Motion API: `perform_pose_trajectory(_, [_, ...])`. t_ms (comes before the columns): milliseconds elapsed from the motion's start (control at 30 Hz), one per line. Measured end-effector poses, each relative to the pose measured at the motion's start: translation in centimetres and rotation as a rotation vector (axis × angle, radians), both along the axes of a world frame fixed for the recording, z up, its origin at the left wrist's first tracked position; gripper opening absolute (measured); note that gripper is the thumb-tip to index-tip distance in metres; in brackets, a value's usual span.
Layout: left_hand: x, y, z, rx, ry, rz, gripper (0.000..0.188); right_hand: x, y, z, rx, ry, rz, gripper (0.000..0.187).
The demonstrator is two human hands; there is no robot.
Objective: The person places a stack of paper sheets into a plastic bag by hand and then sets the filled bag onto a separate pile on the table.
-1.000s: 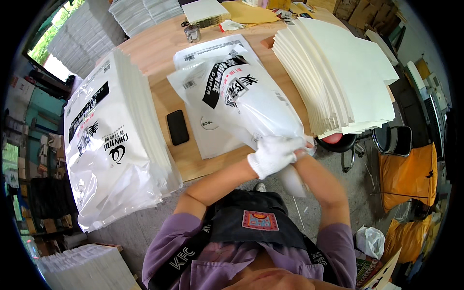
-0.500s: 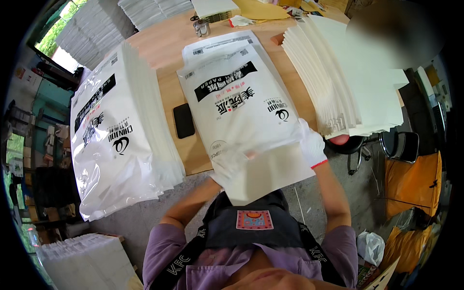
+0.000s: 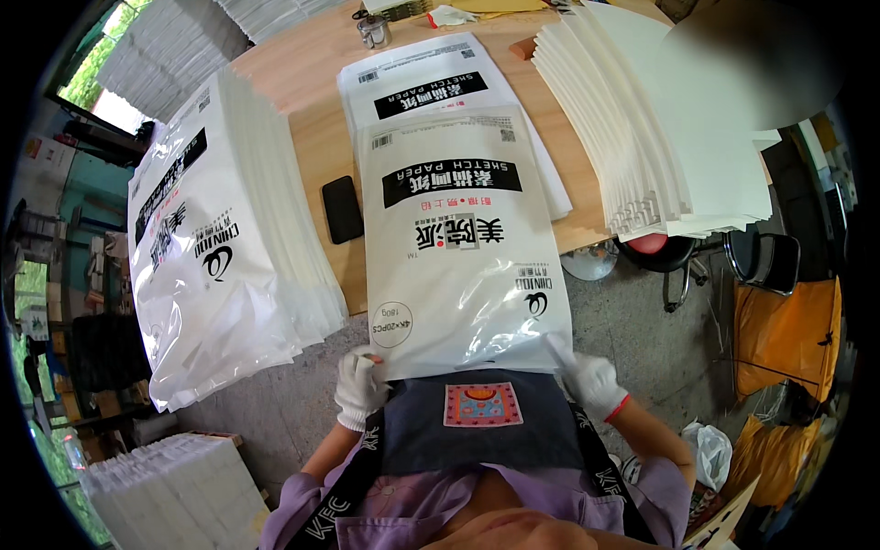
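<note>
A clear plastic bag point(image 3: 467, 266) with black and red print, filled with white paper, lies flat in front of me. Its near end reaches over the table edge to my apron. My left hand point(image 3: 360, 389), in a white knit glove, is closed on the bag's near left corner. At the near right corner, my gloved right hand point(image 3: 592, 381) pinches the bag's edge, its fingertips slightly blurred. Beneath the bag's far end lies a stack of similar printed bags point(image 3: 403, 82).
Filled bags point(image 3: 197, 238) fan out in a pile on the left. A black phone point(image 3: 344, 209) lies beside the middle bag. Fanned white paper sheets point(image 3: 632, 119) cover the table's right side. A metal container point(image 3: 373, 31) stands at the back. A stool point(image 3: 655, 249) is at the right.
The paper that stuck out of the bag's near end is now inside it. The bag has moved nearer and straightened, uncovering more of the stack behind. Both hands have come down to its near corners.
</note>
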State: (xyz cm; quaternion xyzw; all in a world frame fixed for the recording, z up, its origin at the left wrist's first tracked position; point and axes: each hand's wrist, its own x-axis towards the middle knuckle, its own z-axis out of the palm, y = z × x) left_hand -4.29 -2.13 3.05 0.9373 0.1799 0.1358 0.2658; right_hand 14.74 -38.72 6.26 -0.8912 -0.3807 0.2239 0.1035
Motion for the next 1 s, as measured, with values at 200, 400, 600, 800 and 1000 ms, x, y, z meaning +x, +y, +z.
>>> perform_pose_trajectory(200, [5.8,0.7,0.8,-0.068,-0.095,0.04,0.036,5.0,1.6,-6.2,-0.07,-0.209,-0.163,0.036])
perform_pose_trajectory(400, [-2.3,2.3,-7.0,-0.452,-0.051,-0.027,0.034,6.0,-1.9,-7.2,0.413,0.205,-0.262,0.036])
perform_pose_trajectory(600, [5.5,3.6,-10.4,-0.974,0.212,0.089,0.039,10.1,1.9,-15.3,0.7,0.643,-0.697,0.043])
perform_pose_trajectory(800, [12.0,2.1,11.7,-0.491,-0.082,-0.062,0.03,6.1,8.6,-11.9,0.996,1.456,-0.762,0.034])
perform_pose_trajectory(1000, [4.5,3.7,24.6,0.114,-0.47,-0.183,0.025,8.6,20.1,-5.6,0.826,1.236,-0.217,0.038])
